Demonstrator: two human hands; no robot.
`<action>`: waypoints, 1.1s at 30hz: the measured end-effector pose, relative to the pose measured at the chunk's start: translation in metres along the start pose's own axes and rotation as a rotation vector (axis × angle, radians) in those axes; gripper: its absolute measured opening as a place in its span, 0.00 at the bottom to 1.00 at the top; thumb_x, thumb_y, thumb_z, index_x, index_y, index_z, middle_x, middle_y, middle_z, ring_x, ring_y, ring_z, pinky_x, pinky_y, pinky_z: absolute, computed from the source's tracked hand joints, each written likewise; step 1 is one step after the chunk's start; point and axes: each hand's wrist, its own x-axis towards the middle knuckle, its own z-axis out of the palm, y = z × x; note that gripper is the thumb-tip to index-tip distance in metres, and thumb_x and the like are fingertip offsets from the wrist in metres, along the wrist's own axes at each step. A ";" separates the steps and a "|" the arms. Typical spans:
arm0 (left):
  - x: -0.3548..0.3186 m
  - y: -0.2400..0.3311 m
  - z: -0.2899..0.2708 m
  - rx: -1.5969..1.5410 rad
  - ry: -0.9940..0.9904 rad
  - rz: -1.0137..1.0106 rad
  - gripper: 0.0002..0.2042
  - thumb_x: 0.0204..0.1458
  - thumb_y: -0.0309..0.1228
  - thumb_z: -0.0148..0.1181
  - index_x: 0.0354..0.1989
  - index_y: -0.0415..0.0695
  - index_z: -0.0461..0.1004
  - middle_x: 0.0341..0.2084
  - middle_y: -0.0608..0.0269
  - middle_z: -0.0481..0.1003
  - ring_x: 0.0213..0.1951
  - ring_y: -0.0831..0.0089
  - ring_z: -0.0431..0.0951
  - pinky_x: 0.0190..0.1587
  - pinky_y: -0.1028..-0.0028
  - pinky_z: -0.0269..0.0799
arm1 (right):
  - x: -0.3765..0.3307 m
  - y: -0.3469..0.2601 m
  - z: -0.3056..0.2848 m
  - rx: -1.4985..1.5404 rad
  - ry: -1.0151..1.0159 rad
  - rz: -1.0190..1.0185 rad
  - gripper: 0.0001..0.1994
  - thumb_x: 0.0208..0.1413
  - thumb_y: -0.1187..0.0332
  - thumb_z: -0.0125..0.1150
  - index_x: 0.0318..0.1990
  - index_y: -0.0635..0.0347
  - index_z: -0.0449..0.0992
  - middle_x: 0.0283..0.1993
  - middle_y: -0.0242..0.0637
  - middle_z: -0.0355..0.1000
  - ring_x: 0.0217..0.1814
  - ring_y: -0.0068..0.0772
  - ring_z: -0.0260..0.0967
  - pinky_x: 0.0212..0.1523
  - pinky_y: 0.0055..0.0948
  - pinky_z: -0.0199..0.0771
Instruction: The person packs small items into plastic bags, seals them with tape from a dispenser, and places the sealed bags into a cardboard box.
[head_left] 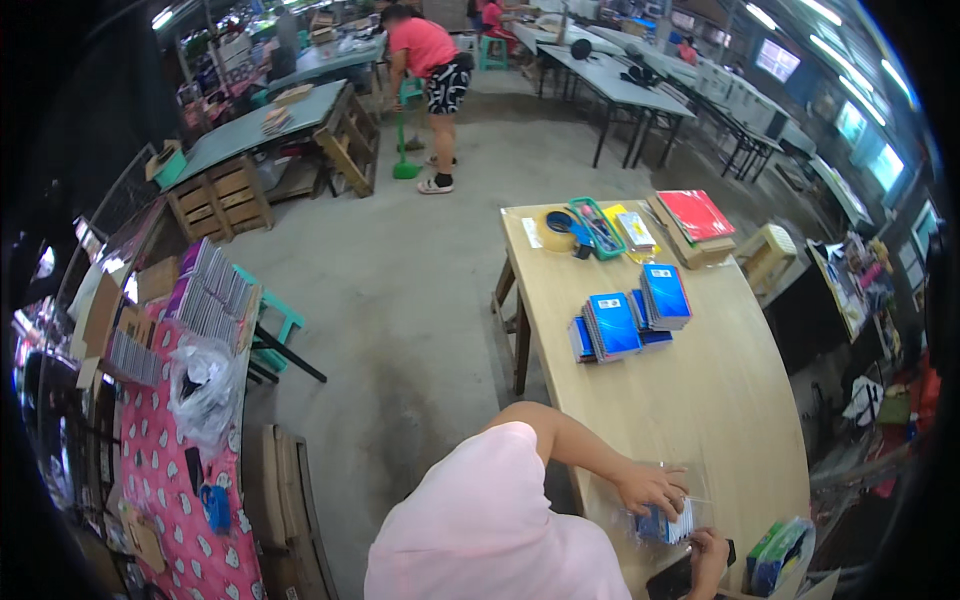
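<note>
On the near end of the wooden table lies a small stack of blue-covered notebooks (652, 526), its white page edges facing right, inside a clear plastic bag (700, 486). My left hand (650, 487) rests over the top of it with the fingers stretched apart. At the stack's near right corner is my right hand (709, 560), its fingers bent in and closed at the bag's edge; the fingertips are partly hidden. A dark, flat object (672, 580), possibly a phone, lies under and beside my right wrist.
Further up the table (720, 400) stand blue spiral notebooks (612, 325) in stacks, a tape roll (556, 226), a green basket (597, 228) and a red pad (695, 215). A colourful package (780, 555) sits by the near right corner. A person (432, 60) with a green dustpan stands far ahead.
</note>
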 end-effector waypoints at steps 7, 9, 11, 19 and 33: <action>-0.001 -0.020 -0.008 0.063 -0.122 0.070 0.37 0.31 0.43 0.69 0.60 0.64 0.72 0.60 0.68 0.68 0.66 0.52 0.59 0.64 0.28 0.41 | 0.026 -0.011 -0.012 0.013 -0.213 0.020 0.08 0.43 0.81 0.61 0.33 0.64 0.81 0.33 0.47 0.77 0.34 0.47 0.76 0.38 0.36 0.73; 0.003 -0.024 -0.007 0.033 -0.163 0.089 0.38 0.31 0.45 0.69 0.60 0.66 0.72 0.61 0.68 0.67 0.66 0.52 0.59 0.64 0.28 0.41 | 0.028 -0.019 -0.021 -0.012 -0.342 0.063 0.10 0.53 0.75 0.55 0.39 0.65 0.81 0.40 0.52 0.78 0.43 0.52 0.76 0.47 0.41 0.72; 0.003 -0.025 -0.005 0.017 -0.199 0.096 0.38 0.32 0.47 0.70 0.61 0.68 0.71 0.62 0.68 0.66 0.67 0.51 0.57 0.63 0.28 0.42 | 0.026 -0.017 -0.017 0.003 -0.314 0.028 0.11 0.55 0.74 0.54 0.41 0.65 0.81 0.40 0.52 0.78 0.44 0.51 0.77 0.48 0.40 0.73; 0.013 -0.038 0.004 -0.099 -0.239 0.132 0.40 0.32 0.48 0.74 0.62 0.73 0.70 0.70 0.61 0.57 0.70 0.41 0.50 0.68 0.36 0.42 | 0.027 0.012 0.012 0.117 -0.262 0.181 0.04 0.45 0.76 0.61 0.30 0.61 0.80 0.21 0.43 0.72 0.27 0.44 0.71 0.33 0.39 0.70; 0.054 -0.025 -0.034 0.183 -0.629 0.008 0.46 0.40 0.32 0.69 0.67 0.87 0.54 0.74 0.69 0.45 0.72 0.40 0.42 0.71 0.38 0.39 | 0.039 0.007 0.021 0.133 0.097 -0.077 0.07 0.32 0.71 0.70 0.22 0.50 0.79 0.59 0.37 0.65 0.67 0.49 0.55 0.67 0.51 0.54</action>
